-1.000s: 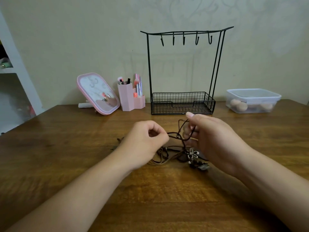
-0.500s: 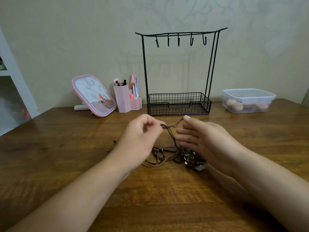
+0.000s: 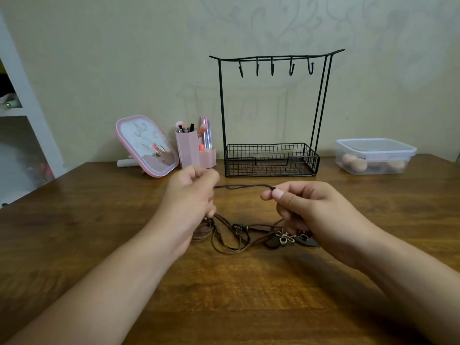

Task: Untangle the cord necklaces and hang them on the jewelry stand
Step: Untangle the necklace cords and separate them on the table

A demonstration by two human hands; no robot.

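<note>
A tangle of brown cord necklaces (image 3: 231, 235) with small metal pendants lies on the wooden table (image 3: 74, 220) between my hands. My left hand (image 3: 191, 195) pinches one end of a dark cord (image 3: 242, 187), and my right hand (image 3: 303, 207) pinches the other end between thumb and forefinger, so the cord runs taut between them above the table. More cords trail down from both hands into the pile. The black wire jewelry stand (image 3: 273, 100) with several bare hooks and a mesh basket stands behind, near the wall.
A pink tilted mirror (image 3: 146, 145) and a pink holder (image 3: 191, 150) with makeup brushes stand left of the stand. A clear lidded box (image 3: 373, 155) with sponges sits at the back right. White shelves (image 3: 22, 108) are at the far left.
My hands have moved apart and lifted a length of dark cord, pulling it straight between them. My right hand went from spread fingers to a pinch on the cord's end.
</note>
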